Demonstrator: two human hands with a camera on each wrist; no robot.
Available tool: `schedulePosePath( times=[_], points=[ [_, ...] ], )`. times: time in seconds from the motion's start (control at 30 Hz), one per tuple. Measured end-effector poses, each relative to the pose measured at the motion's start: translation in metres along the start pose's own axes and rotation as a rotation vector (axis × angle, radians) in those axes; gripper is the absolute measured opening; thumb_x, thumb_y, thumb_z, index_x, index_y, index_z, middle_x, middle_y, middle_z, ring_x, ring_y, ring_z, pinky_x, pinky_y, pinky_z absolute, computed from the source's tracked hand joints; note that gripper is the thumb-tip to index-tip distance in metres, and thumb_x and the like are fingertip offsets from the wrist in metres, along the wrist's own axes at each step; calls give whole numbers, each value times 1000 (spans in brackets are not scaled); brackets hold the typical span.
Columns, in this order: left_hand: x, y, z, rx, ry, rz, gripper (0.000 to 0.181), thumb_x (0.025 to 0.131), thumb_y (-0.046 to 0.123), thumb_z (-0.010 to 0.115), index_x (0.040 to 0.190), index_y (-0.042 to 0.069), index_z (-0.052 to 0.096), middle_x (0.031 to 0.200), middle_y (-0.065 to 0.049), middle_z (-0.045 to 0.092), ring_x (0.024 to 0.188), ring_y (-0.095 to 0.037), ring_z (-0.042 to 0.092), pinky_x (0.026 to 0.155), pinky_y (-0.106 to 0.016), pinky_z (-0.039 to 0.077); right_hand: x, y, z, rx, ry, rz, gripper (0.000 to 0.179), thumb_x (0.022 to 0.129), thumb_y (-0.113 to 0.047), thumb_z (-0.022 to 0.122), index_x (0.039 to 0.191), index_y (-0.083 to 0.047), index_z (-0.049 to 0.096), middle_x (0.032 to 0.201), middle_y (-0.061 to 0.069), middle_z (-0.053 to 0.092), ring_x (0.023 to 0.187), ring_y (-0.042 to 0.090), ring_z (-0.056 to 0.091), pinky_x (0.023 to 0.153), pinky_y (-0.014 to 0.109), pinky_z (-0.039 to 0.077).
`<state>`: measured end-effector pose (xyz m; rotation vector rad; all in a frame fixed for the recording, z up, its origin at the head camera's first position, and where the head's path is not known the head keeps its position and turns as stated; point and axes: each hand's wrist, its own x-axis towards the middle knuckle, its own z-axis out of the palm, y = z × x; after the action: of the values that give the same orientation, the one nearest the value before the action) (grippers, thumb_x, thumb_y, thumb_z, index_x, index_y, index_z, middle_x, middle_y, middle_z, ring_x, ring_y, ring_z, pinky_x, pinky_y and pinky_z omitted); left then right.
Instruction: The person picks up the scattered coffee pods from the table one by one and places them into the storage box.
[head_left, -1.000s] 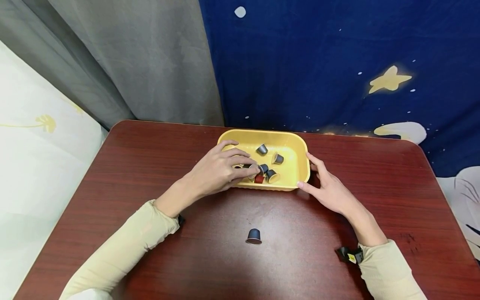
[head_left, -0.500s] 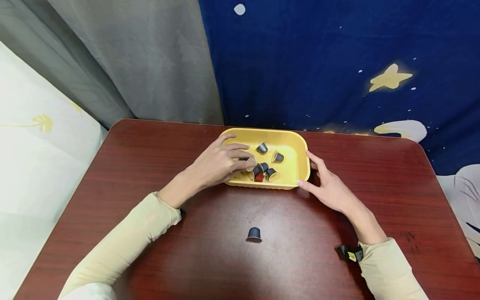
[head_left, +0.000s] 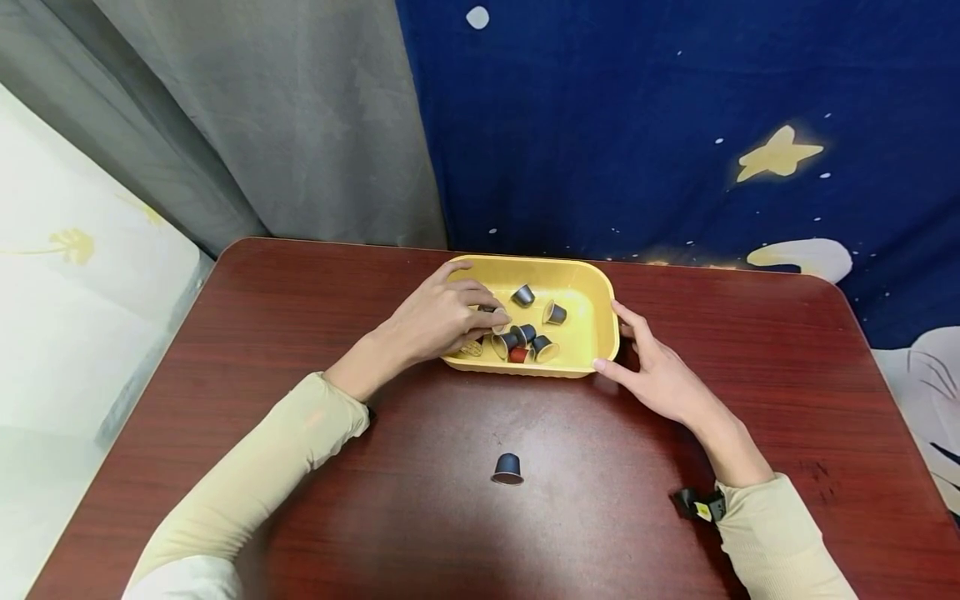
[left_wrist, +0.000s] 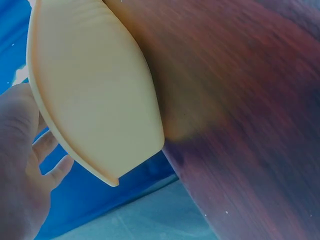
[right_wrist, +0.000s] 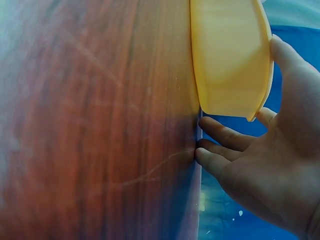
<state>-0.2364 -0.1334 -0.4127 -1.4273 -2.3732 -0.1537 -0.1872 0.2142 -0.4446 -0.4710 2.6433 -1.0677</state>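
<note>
A yellow plastic tray (head_left: 592,292) holds several coffee capsules, mostly dark ones. My left hand (head_left: 431,321) reaches over its left end and pinches a pale-rimmed coffee capsule (head_left: 500,320) between thumb and fingers, partly hidden by them. Just below lie a gold capsule (head_left: 472,348), dark capsules (head_left: 505,343) and a red capsule (head_left: 519,355). My right hand (head_left: 663,383) holds the tray's right end, thumb at the front corner and a finger on the side rim. In the right wrist view its lower fingertips reach down toward the table. The left wrist view hides the capsules behind the tray's wall.
One dark blue capsule (head_left: 507,469) stands rim down on the brown wooden table (head_left: 405,517), in front of the tray. The table's back edge runs close behind the tray. Beyond hang a grey curtain (head_left: 322,125) and a blue starry curtain (head_left: 637,125).
My left hand has shifted slightly up and left inside the tray with the pale-rimmed capsule, uncovering the gold capsule. My right hand stays at the tray's right end.
</note>
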Motion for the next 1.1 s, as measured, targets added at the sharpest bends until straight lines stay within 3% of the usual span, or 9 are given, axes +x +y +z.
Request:
schedulePosePath(
  times=[0.23, 0.6, 0.9, 1.1],
  points=[
    [0, -3, 3, -16, -21, -23, 19, 88, 26, 76, 106, 27, 79, 102, 6, 74, 101, -17, 65, 108, -55, 34, -1, 1, 1, -2, 2, -3, 89, 94, -45, 66, 160, -32, 7, 144, 16, 47, 134, 35, 46, 108, 57, 34],
    [0, -5, 7, -28, -23, -9, 17, 87, 29, 77, 103, 26, 79, 101, 6, 74, 98, -17, 66, 107, -56, 35, -1, 0, 1, 4, 2, -2, 89, 94, -45, 66, 160, -31, 8, 144, 16, 47, 134, 34, 45, 109, 57, 34],
    [-1, -4, 8, -13, -42, -31, 28, 86, 32, 78, 114, 27, 77, 106, 8, 74, 99, -14, 65, 110, -53, 32, -2, 0, 2, 4, 1, -2, 89, 94, -45, 66, 160, -32, 8, 144, 16, 46, 135, 35, 45, 109, 57, 34],
    [-1, -4, 9, -12, -23, -30, 26, 85, 32, 79, 110, 25, 79, 104, 7, 74, 97, -14, 66, 107, -54, 36, -1, 0, 1, -1, 1, 3, 89, 94, -46, 66, 160, -32, 7, 145, 16, 46, 135, 35, 45, 109, 58, 34]
  ],
)
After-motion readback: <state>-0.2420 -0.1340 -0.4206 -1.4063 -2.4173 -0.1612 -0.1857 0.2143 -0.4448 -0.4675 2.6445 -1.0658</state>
